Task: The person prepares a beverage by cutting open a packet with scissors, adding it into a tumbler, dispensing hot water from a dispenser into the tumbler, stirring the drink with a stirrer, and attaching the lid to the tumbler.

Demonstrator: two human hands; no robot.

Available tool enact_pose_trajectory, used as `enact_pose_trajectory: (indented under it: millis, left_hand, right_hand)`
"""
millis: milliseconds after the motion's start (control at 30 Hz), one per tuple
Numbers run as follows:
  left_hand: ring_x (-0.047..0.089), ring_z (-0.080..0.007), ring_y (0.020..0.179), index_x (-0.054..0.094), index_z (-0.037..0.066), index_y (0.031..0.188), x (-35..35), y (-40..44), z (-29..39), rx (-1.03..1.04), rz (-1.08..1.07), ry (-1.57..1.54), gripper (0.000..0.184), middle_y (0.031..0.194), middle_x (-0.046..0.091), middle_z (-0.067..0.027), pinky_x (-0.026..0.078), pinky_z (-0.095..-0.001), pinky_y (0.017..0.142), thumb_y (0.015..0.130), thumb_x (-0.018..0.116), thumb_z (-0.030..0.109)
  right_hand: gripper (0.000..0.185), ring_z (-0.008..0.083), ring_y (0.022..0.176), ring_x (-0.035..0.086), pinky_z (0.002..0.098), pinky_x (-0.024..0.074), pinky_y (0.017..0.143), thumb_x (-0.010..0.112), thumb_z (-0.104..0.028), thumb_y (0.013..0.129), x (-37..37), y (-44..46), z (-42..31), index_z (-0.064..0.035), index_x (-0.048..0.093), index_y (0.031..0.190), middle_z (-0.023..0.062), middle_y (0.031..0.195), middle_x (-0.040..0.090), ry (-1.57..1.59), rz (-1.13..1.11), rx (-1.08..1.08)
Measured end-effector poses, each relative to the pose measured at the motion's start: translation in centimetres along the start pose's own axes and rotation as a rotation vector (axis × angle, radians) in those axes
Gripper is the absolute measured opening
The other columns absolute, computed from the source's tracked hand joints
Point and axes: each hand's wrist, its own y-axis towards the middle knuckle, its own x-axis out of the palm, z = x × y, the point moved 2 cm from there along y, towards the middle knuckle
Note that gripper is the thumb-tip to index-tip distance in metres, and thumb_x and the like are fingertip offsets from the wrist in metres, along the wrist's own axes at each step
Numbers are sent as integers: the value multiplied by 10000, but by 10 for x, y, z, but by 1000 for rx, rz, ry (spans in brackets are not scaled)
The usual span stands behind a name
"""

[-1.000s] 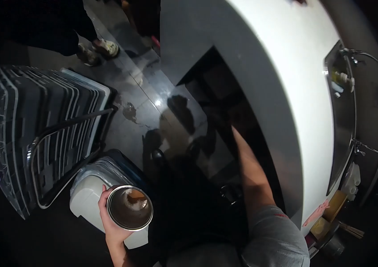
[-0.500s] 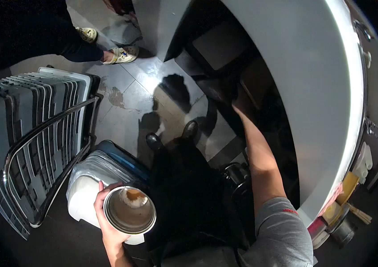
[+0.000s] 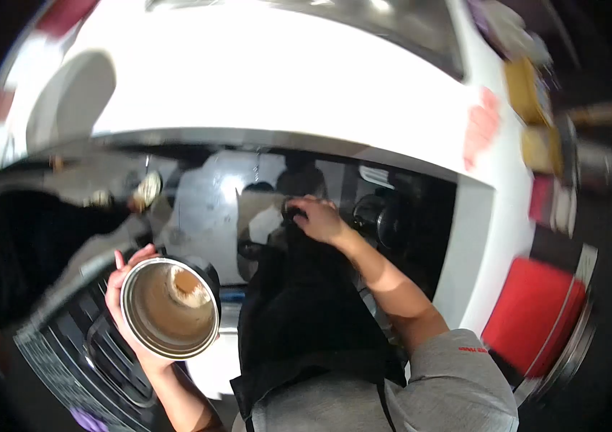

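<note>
Left hand point(image 3: 118, 301) grips metal pot point(image 3: 165, 324), fingers wrapped round the outer wall, thumb side not clear. Pot is tilted so the mouth faces the camera; brown and white residue point(image 3: 187, 288) lies inside, near the upper right of the base. Pot is held left of the dark apron point(image 3: 298, 302), above a white bin point(image 3: 209, 371), well apart from the other hand. Right hand point(image 3: 319, 219) is out in front of the apron, fingers partly curled; dark patch at the fingertips, cannot tell if anything is grasped. Right forearm is bare below a grey sleeve point(image 3: 450, 378). White counter point(image 3: 270, 86) runs across the top, sink point(image 3: 392, 25) set in it. Pink cloth point(image 3: 482, 129) on counter's right part, yellow box point(image 3: 527, 92) just beside it, red item point(image 3: 532, 317) lower down. Crates point(image 3: 108, 338) at lower left. Another person's shoe point(image 3: 149, 189) at upper left. Right edge blurred.
</note>
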Motion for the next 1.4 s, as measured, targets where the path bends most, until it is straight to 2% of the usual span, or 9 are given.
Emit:
enact_pose_trajectory:
  millis: [333,400,567,800,1100,1200,1233,1267,1400]
  left_hand:
    - [468,-338,1223,275,1,1353,73,94,163,320,-564,-202,1258,1251,508,-203,222,-453,1115,387,924,480]
    - [529,-310,1164,303,2,1329,110,102,201,256,-623,-317,1222,1174,569,-138,34,-485,1155,380,927,453]
    - [543,-259,1144,329,-1,1332,215,98,281,261,-979,-368,1166,1235,531,-132,322,-389,1075,401,940,348]
    - [269,-327,1368,163,58,1441,320,130,366,741,-1437,-103,1229,1413,350,-157,4,-586,1108,518,868,461]
    - [569,-279,1057,539,19,1206,295,609,463,1261,57,184,461,1191,580,-162,450,-374,877,767,596,149]
    - [657,-311,861,661,57,1015,212,823,428,929,692,764,335,912,675,-161,514,-399,668,751,547,230]
    - [666,-322,793,696,71,944,184,880,424,466,571,1350,324,860,680,-169,526,-408,659,791,521,297]
    - [658,-354,805,713,76,957,168,883,410,598,574,1276,518,930,684,-176,511,-471,738,799,494,518]
    - [679,-312,788,700,21,895,140,878,349,568,308,1144,483,941,690,-171,524,-447,731,849,457,436]
  right_hand:
    - [434,260,959,625,341,494,829,659,-187,827,-129,-222,-17,-54,538,1222,150,1139,598,676,415,73]
    - [730,220,1172,502,354,414,972,740,-222,772,-174,-266,-34,-73,367,1382,117,1321,491,748,329,-13]
    - [1196,312,1394,202,384,224,1119,856,-356,622,-230,-318,-55,-11,74,1459,193,1492,201,714,619,-348]
    - [785,238,1080,569,357,463,917,867,-188,592,-257,-348,-14,-4,469,1243,138,1162,571,669,1167,-22]
    - [759,225,1100,538,352,443,941,801,-28,604,-183,-313,82,-11,411,1255,121,1177,533,1193,1782,234]
    - [783,223,1080,535,358,438,944,816,-56,602,-212,-324,71,-7,392,1259,130,1181,515,810,1890,473]
    - [754,219,1062,545,352,448,927,811,-52,613,-225,-325,62,-4,404,1245,133,1162,527,955,1897,460]
    - [710,207,1064,546,346,456,907,802,-52,631,-219,-321,71,-2,420,1228,128,1138,543,793,1907,512]
    - [658,210,1051,553,344,457,896,792,-70,662,-209,-304,92,-1,433,1209,131,1114,554,957,1832,545]
